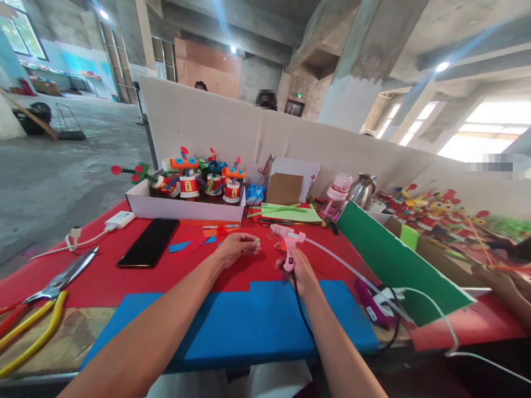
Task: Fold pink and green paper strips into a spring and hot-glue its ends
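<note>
My right hand [299, 269] is wrapped round the handle of a pink glue gun [290, 243], whose nozzle points left. A glue stick sticks out of its back end and a black cord hangs from its grip. To the left, my left hand [238, 249] pinches a tiny greenish piece [258, 241] between its fingertips, a short way from the nozzle. Both hands are above the red sheet [232, 271]. Blue paper scraps [180, 247] and a marker-like stick [220, 226] lie beyond my left hand.
A white box [182, 209] of paper-cup figures stands at the back left. Black phone [149, 243], white adapter [120, 220] and large shears [62, 276] lie left. A green panel [402, 260] and purple power block [373, 304] are right; another person's hand [498, 282] is beyond.
</note>
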The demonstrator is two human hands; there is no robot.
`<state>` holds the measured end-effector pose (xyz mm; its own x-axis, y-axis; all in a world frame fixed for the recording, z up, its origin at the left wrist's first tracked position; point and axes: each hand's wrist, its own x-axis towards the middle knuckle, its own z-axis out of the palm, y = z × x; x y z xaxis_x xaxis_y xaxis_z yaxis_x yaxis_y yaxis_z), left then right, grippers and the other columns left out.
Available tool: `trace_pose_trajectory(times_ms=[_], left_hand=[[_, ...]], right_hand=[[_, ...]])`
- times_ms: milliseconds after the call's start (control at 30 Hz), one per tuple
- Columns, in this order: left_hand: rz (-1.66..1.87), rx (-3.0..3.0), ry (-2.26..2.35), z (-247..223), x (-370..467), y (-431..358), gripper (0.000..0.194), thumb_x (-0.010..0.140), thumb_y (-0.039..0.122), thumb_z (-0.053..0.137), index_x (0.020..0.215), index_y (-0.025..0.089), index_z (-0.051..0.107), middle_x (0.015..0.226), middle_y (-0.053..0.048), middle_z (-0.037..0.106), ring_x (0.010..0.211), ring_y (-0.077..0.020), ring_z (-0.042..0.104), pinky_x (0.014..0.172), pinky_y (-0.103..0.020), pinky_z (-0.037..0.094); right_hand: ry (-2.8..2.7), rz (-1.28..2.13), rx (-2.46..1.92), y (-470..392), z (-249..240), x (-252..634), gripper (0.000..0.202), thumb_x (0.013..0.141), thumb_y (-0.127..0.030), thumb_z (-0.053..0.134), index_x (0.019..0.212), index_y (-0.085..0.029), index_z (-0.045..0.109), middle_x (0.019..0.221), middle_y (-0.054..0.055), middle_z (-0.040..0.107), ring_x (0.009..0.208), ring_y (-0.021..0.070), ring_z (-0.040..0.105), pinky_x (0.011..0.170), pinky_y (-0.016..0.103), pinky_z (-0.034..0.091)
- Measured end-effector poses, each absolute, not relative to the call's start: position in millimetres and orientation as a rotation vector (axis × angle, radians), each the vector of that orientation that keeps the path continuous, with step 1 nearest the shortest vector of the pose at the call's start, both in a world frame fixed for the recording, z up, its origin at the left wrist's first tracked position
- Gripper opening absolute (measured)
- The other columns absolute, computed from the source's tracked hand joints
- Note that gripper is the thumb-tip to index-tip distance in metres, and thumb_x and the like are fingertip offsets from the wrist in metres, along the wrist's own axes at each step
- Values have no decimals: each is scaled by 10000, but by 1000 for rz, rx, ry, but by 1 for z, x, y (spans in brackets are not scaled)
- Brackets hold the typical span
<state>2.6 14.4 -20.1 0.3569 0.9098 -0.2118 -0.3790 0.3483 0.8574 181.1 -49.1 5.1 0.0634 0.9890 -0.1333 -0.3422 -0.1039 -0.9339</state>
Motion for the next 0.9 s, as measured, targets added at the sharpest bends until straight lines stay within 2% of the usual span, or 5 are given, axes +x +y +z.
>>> trace_pose_trajectory(times_ms=[67,200,333,467,900], left_hand=[[955,806,803,-19,2,14,221,598,73,805,742,84,637,691,-64,707,666,-166,698,703,-265,575],[952,808,817,-18,2,14,219,614,58,792,759,89,632,697,-64,707,670,-165,700,715,-267,577],[977,796,829,-18,4,14,217,634,49,776,754,100,602,699,-62,709,662,-162,701,701,-267,580],[1008,798,833,-18,6,12,223,643,50,773,736,103,577,658,-55,698,641,-159,699,681,-257,579],[971,892,848,-17,7,10,274,576,155,838,740,99,626,676,-57,707,630,-156,691,698,-276,571]], right_hand=[[-950,1313,-1077,-57,7,178,390,711,-505,661,926,-182,623,621,-9,647,504,115,577,496,222,472],[-1139,1236,-1147,-73,16,177,456,745,-554,600,990,-170,619,580,-9,625,482,114,530,486,226,433],[-1210,1201,-1180,-86,18,182,446,789,-559,559,930,-142,631,473,-37,537,432,95,450,467,214,403],[-1244,1143,-1261,-92,16,187,461,765,-575,577,883,-133,639,429,-50,490,404,88,411,431,208,368],[-1331,1057,-1362,-89,17,190,483,752,-613,533,835,-146,627,420,-51,485,375,94,428,400,214,368]])
